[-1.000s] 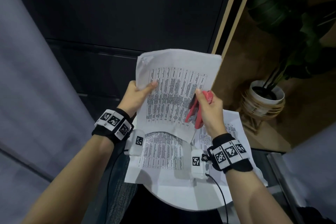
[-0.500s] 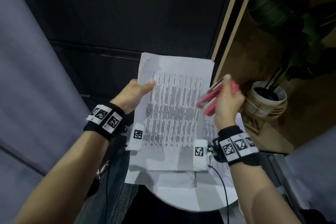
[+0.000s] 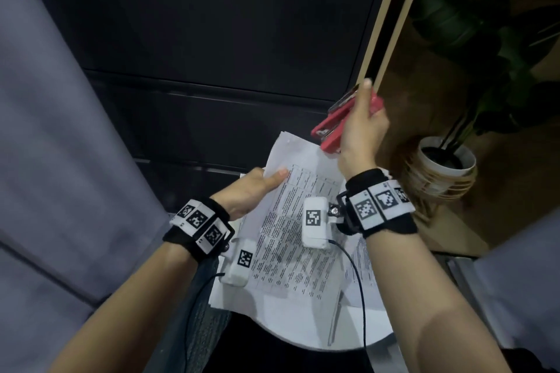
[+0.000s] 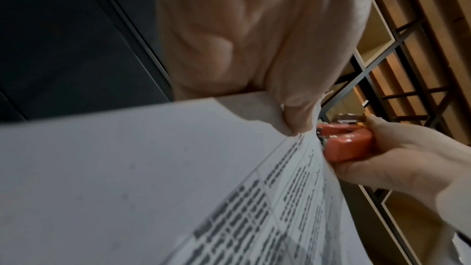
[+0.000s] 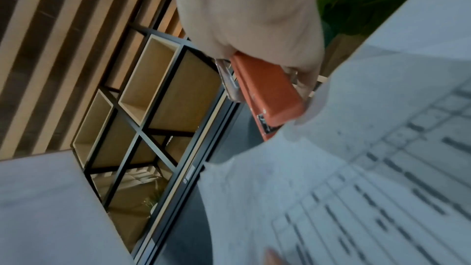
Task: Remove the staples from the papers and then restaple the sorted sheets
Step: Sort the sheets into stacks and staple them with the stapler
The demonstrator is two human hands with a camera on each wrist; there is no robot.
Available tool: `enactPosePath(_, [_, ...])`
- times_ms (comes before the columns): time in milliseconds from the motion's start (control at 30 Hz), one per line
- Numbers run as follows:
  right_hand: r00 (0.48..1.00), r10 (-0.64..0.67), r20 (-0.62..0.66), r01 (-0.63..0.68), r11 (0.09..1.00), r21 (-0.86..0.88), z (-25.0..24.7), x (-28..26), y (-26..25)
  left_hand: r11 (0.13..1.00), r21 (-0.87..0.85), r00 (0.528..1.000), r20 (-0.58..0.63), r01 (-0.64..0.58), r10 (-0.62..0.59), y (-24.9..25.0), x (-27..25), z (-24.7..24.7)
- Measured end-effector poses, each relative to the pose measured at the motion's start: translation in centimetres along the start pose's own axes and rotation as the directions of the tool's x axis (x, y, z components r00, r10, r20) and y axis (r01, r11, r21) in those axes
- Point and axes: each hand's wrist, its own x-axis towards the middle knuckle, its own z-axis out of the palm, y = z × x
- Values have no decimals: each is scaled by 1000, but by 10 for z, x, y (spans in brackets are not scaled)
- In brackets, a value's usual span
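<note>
Above the white worktop (image 3: 357,333), left hand (image 3: 248,190) pinches the printed sheets (image 3: 291,239) by their left edge, right hand (image 3: 360,130) grips the red stapler (image 3: 328,130) just off the top corner: square edges first, seat corner fully, then squeeze.

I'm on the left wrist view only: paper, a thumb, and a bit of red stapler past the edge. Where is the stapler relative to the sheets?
Observer: In the head view the right hand holds the stapler slanted at the far right edge of the sheets. I cannot tell whether it bites them.
Operator: Anything under the held sheets?
Observer: Yes. More printed pages lie on a round white table below. The left hand holds its sheets above them.
</note>
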Motion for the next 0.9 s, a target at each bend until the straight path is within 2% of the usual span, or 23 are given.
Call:
enactPosePath(133, [996, 67, 65, -64, 997, -54, 9, -7, 13, 998, 48, 997, 75, -37, 33, 1, -7, 6])
enactPosePath(233, [983, 148, 110, -143, 988, -51, 13, -11, 15, 996, 79, 996, 86, -34, 28, -5, -6, 5])
enactPosePath(300, [978, 170, 123, -162, 984, -71, 16, -12, 17, 994, 110, 999, 47, -17, 11, -14, 1, 4])
enactPosePath(433, [982, 164, 90, -157, 985, -77, 22, -16, 21, 992, 124, 998, 52, 14, -20, -41, 25, -1])
enactPosePath(567, [990, 135, 35, -133, 989, -57, 25, -16, 23, 986, 158, 993, 113, -57, 40, -25, 10, 13])
enactPosePath(900, [987, 163, -5, -163, 983, -84, 27, -14, 33, 988, 131, 986, 155, -84, 63, -34, 8, 23])
